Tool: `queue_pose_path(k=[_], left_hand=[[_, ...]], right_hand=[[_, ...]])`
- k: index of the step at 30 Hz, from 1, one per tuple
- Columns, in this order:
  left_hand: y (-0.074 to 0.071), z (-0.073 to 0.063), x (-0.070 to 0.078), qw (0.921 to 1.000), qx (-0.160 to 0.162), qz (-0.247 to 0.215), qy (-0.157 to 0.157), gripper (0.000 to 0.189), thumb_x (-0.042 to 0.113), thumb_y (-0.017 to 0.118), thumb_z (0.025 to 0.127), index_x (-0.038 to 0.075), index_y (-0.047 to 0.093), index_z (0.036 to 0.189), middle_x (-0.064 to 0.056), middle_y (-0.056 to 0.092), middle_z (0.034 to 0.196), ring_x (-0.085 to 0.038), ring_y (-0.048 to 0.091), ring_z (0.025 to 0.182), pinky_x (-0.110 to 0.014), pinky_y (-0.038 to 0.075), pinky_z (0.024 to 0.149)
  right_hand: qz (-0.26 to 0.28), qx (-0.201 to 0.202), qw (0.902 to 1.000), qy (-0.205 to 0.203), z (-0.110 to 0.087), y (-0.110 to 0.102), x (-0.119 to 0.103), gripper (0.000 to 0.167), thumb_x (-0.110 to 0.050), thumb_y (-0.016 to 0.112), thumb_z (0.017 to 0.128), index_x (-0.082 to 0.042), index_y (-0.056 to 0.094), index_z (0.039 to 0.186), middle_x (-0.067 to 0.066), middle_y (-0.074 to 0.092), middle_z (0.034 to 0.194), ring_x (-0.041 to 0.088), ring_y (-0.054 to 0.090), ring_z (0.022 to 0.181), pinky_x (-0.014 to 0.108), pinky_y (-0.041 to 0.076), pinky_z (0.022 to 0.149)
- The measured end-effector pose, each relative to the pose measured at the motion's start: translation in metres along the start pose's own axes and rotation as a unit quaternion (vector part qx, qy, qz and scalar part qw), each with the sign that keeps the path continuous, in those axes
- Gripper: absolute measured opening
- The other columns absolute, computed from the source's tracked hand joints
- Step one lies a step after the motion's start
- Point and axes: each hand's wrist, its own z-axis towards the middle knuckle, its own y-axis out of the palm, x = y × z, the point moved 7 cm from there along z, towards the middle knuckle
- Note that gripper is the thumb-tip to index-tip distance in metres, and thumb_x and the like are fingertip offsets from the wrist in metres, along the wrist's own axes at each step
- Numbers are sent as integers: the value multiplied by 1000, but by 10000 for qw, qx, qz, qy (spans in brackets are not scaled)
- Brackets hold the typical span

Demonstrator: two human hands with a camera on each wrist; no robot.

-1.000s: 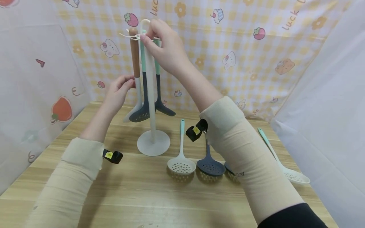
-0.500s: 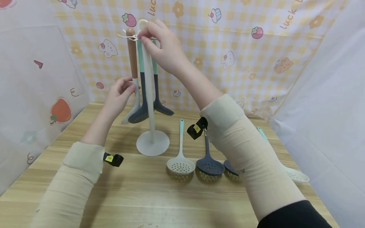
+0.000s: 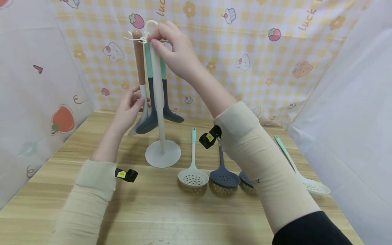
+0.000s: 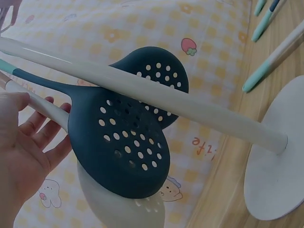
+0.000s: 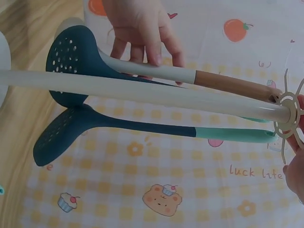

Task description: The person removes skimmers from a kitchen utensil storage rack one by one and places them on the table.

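Brown-handled spoon (image 3: 142,78): located upright at the 9 o'clock side of the rack (image 3: 158,92). Long axis: nearly 12 to 6 o'clock, head turned toward 7. Left grip (image 3: 128,108): grasping the white shaft between thumb and fingers, below the brown handle, which lies at 1 o'clock from this grip; this hand is nearer the shaft. Right grip (image 3: 176,51): pinching the rack near its hook ring (image 3: 143,39), at 2 o'clock from the spoon. Hook engagement in the handle cannot be determined. Two dark spoons (image 5: 156,128) with green handles hang just beside, toward 3 o'clock. On the worktop (image 3: 137,204), a loose white spoon (image 3: 193,175) lies at 4 o'clock from the rack's base (image 3: 163,159).
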Motion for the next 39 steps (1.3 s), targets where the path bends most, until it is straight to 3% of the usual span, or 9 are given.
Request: queue_pose_path(k=[4, 10, 16, 26, 33, 39], left_hand=[[1, -4, -4, 9998, 100, -175, 34, 46, 10, 42, 102, 12, 33, 147, -18, 54, 110, -17, 61, 95, -24, 48, 82], [4, -11, -7, 9980, 469, -319, 290, 44, 4, 44, 100, 11, 39, 143, -11, 57, 104, -15, 62, 86, -24, 48, 77], [7, -18, -11, 9950, 763, -456, 447, 42, 0, 44, 99, 4, 40, 141, -19, 55, 105, -22, 61, 87, -27, 43, 81], [5, -24, -14, 9928, 998, -487, 455, 41, 0, 45, 99, 6, 43, 139, -5, 57, 102, -24, 59, 87, -28, 42, 82], [1, -26, -12, 9926, 1133, -271, 336, 41, -2, 48, 97, 5, 45, 138, -7, 59, 105, -14, 58, 90, -27, 42, 82], [-5, -27, -10, 9926, 1195, -100, 161, 43, -3, 50, 96, 7, 47, 138, -5, 60, 104, -13, 55, 94, -28, 42, 78]], right_hand=[[197, 33, 9998, 16, 0, 0, 3, 10, -9, 55, 96, -8, 65, 98, -1, 53, 104, 8, 47, 107, 16, 35, 91], [266, 136, 9995, -77, -1, -1, 3, 10, -7, 55, 96, -3, 64, 97, 2, 53, 102, 10, 48, 106, 16, 36, 91], [253, 136, 9996, 69, -1, 0, 4, 12, -19, 70, 89, -10, 62, 91, 1, 52, 102, 8, 48, 109, 15, 34, 92], [597, 253, 9970, 425, 1, 2, 10, 19, -22, 76, 83, -13, 60, 82, -1, 48, 97, 8, 49, 110, 18, 37, 90], [559, 286, 9973, 369, -2, 1, 7, 19, -22, 75, 85, -13, 59, 78, 1, 49, 97, 8, 49, 109, 17, 37, 90], [549, 279, 9973, 407, -4, 0, 2, 20, -22, 74, 86, -13, 58, 77, 1, 49, 98, 7, 48, 108, 17, 36, 90]])
